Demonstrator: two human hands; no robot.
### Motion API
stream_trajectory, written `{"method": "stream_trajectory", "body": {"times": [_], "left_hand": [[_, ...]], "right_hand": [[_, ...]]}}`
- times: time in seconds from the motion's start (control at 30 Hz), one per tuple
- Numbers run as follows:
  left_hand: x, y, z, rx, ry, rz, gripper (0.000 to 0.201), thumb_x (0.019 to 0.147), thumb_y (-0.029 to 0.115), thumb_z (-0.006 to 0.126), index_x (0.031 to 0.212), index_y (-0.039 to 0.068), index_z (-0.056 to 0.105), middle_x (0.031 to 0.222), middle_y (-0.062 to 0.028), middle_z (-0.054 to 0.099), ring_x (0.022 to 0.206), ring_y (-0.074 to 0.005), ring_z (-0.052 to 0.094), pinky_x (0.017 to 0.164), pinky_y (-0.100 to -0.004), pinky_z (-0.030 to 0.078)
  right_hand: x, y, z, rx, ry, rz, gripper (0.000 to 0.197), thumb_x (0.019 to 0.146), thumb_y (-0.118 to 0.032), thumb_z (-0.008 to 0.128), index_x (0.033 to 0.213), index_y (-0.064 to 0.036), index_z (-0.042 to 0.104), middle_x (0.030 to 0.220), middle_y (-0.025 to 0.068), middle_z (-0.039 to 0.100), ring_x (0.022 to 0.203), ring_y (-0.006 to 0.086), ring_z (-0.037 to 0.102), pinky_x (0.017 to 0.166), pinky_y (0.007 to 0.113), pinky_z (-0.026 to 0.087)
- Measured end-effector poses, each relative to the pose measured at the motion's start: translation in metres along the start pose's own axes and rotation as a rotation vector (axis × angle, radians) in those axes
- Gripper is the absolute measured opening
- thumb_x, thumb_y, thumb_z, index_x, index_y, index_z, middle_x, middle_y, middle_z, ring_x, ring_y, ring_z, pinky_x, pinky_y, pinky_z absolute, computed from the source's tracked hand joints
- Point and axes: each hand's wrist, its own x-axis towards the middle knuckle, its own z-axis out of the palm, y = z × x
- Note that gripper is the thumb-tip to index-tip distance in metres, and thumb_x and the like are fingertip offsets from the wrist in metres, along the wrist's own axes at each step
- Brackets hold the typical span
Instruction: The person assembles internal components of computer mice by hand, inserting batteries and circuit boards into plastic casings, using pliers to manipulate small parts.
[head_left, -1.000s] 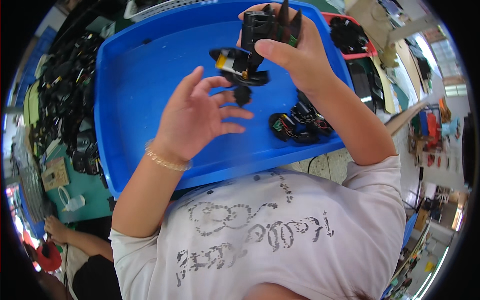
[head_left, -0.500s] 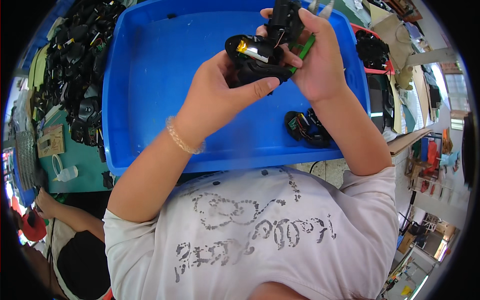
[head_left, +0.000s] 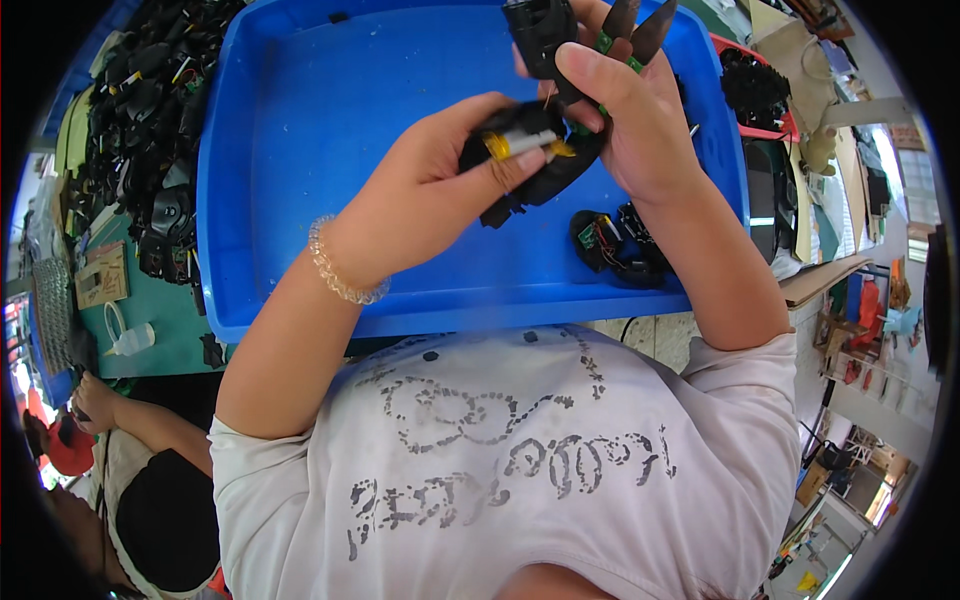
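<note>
My left hand (head_left: 445,185) is closed around a black plastic housing (head_left: 545,185) above the blue tray. In the housing lies a silver battery cell (head_left: 522,143) with yellow tape on its ends; my left thumb presses beside it. My right hand (head_left: 640,115) grips a smaller black plastic part (head_left: 540,35), and thin wires seem to run from it to the housing. Also in the right hand is a green-handled tool with two pointed metal jaws (head_left: 652,35), like pliers, its handles mostly hidden by the fingers. An opened black device (head_left: 610,245) with a green circuit board lies in the tray below.
The blue tray (head_left: 400,308) spans the green table. A heap of black device parts (head_left: 150,130) lies to its left, near a small clear bottle (head_left: 133,340). At the right, a red bin (head_left: 785,130) holds more black parts. Another person's arm (head_left: 150,425) is at lower left.
My left hand has turned the housing and lowered it slightly, with the thumb now at the battery. The right hand has shifted the smaller part and the tool up a little.
</note>
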Motion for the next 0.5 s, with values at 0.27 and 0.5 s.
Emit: {"method": "stream_trajectory", "body": {"times": [0.27, 0.5], "left_hand": [[0.005, 0.004, -0.009, -0.023, 0.108, -0.037, 0.031, 0.092, 0.032, 0.055, 0.105, 0.003, 0.057, 0.07, 0.0013, 0.058, 0.054, -0.0038, 0.049, 0.048, -0.0192, 0.039], [0.007, 0.005, -0.017, -0.26, 0.039, -0.016, 0.038, 0.096, 0.038, 0.039, 0.1, 0.002, 0.051, 0.07, -0.0067, 0.056, 0.056, -0.0109, 0.049, 0.049, -0.0233, 0.038]], "right_hand": [[0.007, -0.001, -0.009, 0.109, 0.038, 0.037, 0.036, 0.083, -0.012, 0.062, 0.115, -0.0003, 0.049, 0.093, 0.0038, 0.06, 0.06, 0.0025, 0.046, 0.049, 0.015, 0.033], [0.012, -0.008, -0.021, 0.367, -0.081, 0.078, 0.024, 0.085, -0.013, 0.061, 0.105, -0.0046, 0.05, 0.082, 0.0025, 0.056, 0.049, 0.0044, 0.041, 0.047, 0.017, 0.034]]}}
